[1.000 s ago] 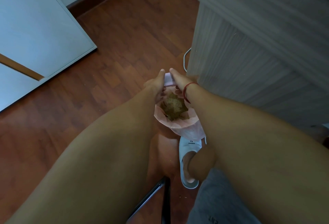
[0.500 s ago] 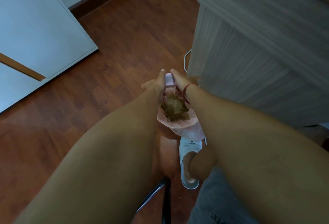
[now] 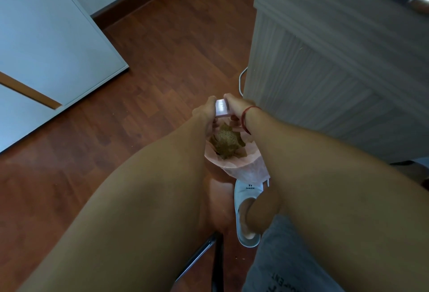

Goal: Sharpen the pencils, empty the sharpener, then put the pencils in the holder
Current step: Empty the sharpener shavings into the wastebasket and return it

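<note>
Both my hands hold a small pale pink sharpener (image 3: 222, 108) low over the floor, beside the desk. My left hand (image 3: 205, 113) grips its left side and my right hand (image 3: 234, 106), with a red string at the wrist, grips its right side. Directly below stands a pink-lined bin (image 3: 241, 166) with brown crumpled waste (image 3: 227, 143) inside. No pencils or holder are in view.
A grey wood-grain desk side (image 3: 325, 78) rises close on the right, with a white cable (image 3: 241, 80) at its foot. My foot is in a white slipper (image 3: 246, 199) under the bin. A black chair frame (image 3: 209, 252) and white cabinet (image 3: 46, 43) stand on the wooden floor.
Both hands stay over the bin with the sharpener between them; they have barely shifted, and more of the sharpener's pink top shows now.
</note>
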Demonstrator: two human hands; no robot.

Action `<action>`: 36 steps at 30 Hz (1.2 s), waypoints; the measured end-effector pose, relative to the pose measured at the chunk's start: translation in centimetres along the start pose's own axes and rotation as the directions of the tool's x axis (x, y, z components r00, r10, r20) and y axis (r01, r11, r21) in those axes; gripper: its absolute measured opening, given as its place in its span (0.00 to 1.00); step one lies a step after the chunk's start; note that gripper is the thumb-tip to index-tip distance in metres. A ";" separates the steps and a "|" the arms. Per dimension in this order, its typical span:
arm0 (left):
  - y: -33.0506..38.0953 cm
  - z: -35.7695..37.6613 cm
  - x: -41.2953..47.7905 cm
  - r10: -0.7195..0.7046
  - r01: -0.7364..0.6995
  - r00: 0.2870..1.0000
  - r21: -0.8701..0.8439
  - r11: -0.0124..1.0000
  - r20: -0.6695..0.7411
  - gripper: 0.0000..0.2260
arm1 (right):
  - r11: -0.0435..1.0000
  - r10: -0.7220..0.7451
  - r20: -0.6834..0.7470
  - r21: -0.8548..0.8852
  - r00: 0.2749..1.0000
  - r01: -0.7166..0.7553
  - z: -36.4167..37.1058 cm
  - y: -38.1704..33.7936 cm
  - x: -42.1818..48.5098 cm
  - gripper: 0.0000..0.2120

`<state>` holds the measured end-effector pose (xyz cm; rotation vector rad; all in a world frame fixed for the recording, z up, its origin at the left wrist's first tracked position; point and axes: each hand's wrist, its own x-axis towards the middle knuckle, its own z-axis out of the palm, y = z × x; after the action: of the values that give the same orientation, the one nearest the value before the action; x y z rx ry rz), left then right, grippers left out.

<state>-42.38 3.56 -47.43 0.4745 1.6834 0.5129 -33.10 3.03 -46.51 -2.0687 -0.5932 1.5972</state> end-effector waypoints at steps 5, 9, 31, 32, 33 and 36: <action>0.2 -0.3 -0.9 0.012 -0.013 1.000 0.032 0.999 0.010 0.18 | 0.998 0.015 0.059 -0.060 0.998 -0.012 -0.6 -0.3 -0.5 0.25; 0.3 -0.8 -2.0 0.064 -0.069 0.997 0.129 0.989 0.039 0.17 | 0.992 0.031 0.093 -0.121 0.995 -0.020 -1.5 -0.5 -1.5 0.24; 11.7 -3.1 -33.1 0.891 -0.891 0.448 -0.042 0.452 0.076 0.13 | 0.640 -0.759 -0.100 -0.297 0.644 0.708 -14.0 -11.8 -34.4 0.23; 12.0 -2.1 -35.0 0.909 -0.911 0.403 -0.049 0.410 0.108 0.12 | 0.637 -0.767 -0.134 -0.284 0.628 0.717 -15.6 -11.6 -36.1 0.23; 12.1 -1.0 -36.8 0.921 -0.926 0.363 -0.053 0.373 0.140 0.11 | 0.633 -0.773 -0.173 -0.267 0.610 0.726 -17.3 -11.2 -37.6 0.26; 11.7 2.7 -41.2 0.929 -0.947 0.288 -0.072 0.312 0.232 0.11 | 0.628 -0.774 -0.289 -0.246 0.563 0.738 -22.2 -9.4 -41.1 0.30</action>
<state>-32.58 -10.28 -7.97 1.5965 1.0008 1.2044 -21.73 -15.73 -4.27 -1.7049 -1.2273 0.6485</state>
